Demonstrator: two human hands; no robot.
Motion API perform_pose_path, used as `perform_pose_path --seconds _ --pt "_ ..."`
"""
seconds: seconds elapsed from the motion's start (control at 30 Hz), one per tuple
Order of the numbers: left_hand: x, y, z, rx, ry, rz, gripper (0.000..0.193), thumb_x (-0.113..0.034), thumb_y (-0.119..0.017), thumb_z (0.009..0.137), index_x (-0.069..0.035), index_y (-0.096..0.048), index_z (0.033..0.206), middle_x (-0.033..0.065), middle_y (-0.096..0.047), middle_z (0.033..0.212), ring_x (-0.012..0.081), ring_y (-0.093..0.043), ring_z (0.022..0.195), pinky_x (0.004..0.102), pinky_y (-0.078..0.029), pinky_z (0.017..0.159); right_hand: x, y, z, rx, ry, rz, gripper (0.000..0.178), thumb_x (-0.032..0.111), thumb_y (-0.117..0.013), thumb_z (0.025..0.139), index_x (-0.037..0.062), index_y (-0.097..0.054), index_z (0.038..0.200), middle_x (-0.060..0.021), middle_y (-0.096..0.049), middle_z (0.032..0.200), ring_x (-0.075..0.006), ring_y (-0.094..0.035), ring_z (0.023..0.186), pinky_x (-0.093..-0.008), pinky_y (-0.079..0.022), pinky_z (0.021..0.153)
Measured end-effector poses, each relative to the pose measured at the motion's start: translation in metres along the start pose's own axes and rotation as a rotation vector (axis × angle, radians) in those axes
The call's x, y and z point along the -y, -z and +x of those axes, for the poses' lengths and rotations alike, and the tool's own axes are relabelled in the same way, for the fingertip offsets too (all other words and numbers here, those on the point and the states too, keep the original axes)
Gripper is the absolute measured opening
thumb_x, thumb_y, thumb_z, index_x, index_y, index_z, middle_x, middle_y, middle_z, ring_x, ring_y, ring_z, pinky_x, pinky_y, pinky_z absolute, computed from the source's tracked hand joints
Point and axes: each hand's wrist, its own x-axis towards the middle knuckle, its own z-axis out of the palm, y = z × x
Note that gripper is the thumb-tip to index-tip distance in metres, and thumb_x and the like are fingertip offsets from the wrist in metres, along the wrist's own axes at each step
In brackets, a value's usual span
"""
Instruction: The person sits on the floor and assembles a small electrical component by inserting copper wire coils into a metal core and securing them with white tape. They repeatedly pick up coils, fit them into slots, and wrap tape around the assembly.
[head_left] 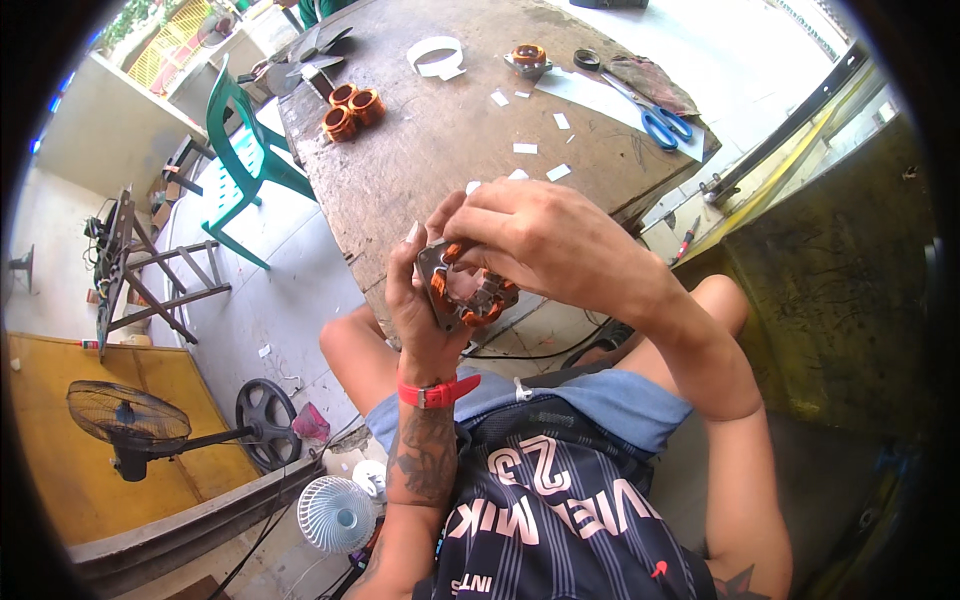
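Observation:
A small motor stator [439, 283], a square metal core with orange copper windings around its round opening, is held up near the table's front edge. My left hand [424, 318] is closed around its left side, with the thumb along the edge. Over the stator's far right side, my right hand [545, 222] bends with its fingertips drawn together at the windings. Whatever is between those fingertips is hidden behind the hand. White paper slips [517, 175] lie on the wooden table [400, 180] just beyond my hands.
Copper coils [352, 108], a white paper roll [436, 56], another wound stator [528, 60], a black ring [587, 59] and blue-handled scissors [660, 122] sit on the table. A green chair [236, 140] stands left. Fans [130, 415] are at lower left.

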Motion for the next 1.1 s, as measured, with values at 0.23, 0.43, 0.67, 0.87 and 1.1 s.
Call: perform_pose_path --seconds 0.23,0.43,0.67,0.87,1.1 --pt "-0.01 0.003 0.005 0.035 -0.067 -0.06 0.086 -0.064 -0.046 0.108 0.004 -0.039 0.16 0.0215 -0.064 0.137 0.0301 -0.069 0.12 0.0422 -0.059 0.102 -0.005 -0.019 0.007 -0.199 -0.078 0.171 0.017 0.007 -0.075 0.093 0.0036 -0.076 0.109 -0.0152 -0.075 0.104 -0.034 -0.074 0.097 -0.0422 -0.061 0.086" --pt "-0.002 -0.002 0.019 -0.148 -0.619 0.123 0.082 -0.068 -0.044 0.108 -0.001 -0.044 0.155 0.0228 -0.06 0.139 0.0345 -0.064 0.127 0.0465 -0.052 0.111 -0.022 -0.05 0.023 -0.314 -0.119 0.328 0.022 0.017 -0.078 0.098 0.0009 -0.076 0.112 -0.0181 -0.077 0.103 -0.0346 -0.075 0.089 -0.0414 -0.061 0.078" --pt "-0.032 0.036 0.013 0.012 -0.393 -0.119 0.071 -0.056 -0.046 0.11 -0.004 -0.048 0.157 0.0167 -0.055 0.152 0.0337 -0.065 0.127 0.0531 -0.058 0.106 -0.253 0.027 0.038 -0.24 -0.895 -0.426 0.059 0.042 -0.077 0.099 0.0039 -0.06 0.14 -0.0181 -0.073 0.13 -0.0316 -0.068 0.128 -0.0444 -0.056 0.11" --pt "-0.036 0.04 0.02 -0.068 -0.419 0.018 0.072 -0.053 -0.047 0.109 -0.003 -0.042 0.16 0.0169 -0.053 0.155 0.0347 -0.065 0.127 0.0558 -0.058 0.104 -0.411 0.029 0.021 -0.036 -0.855 -0.637 0.108 0.059 -0.083 0.084 0.0015 -0.039 0.164 -0.0251 -0.063 0.15 -0.0439 -0.058 0.141 -0.0534 -0.044 0.12" --pt "-0.056 0.043 0.022 -0.184 -0.433 0.265 0.071 -0.053 -0.043 0.111 -0.002 -0.042 0.159 0.0179 -0.062 0.142 0.0334 -0.066 0.124 0.0534 -0.058 0.104 -0.295 0.046 0.037 -0.337 -0.683 -0.168 0.077 0.057 -0.084 0.09 0.006 -0.059 0.144 -0.0228 -0.073 0.125 -0.0317 -0.073 0.118 -0.0411 -0.06 0.1"
